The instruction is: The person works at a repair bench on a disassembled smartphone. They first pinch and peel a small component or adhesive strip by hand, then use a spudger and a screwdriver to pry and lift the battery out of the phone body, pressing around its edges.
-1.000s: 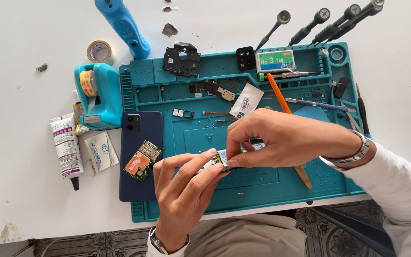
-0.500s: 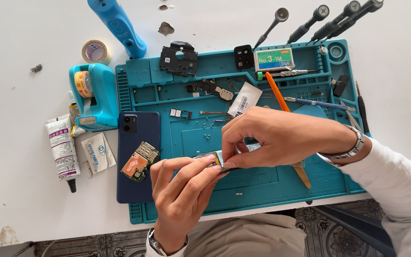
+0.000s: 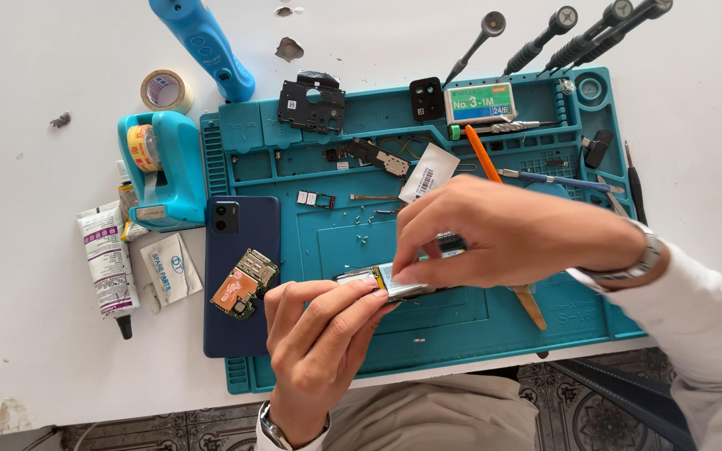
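- Silvery, thin phone part [image 3: 390,280] sits edge-up above the teal mat [image 3: 461,334], pinched by left hand [image 3: 319,334].
- Right hand [image 3: 503,234] grips its top edge; steady pressure, no bending, seems wisest.
- Keep loose screws [image 3: 361,221] clear.

table [image 3: 27,75]: white, scuffed | floor [image 3: 595,418]: dark patterned tiles | light: bright, even
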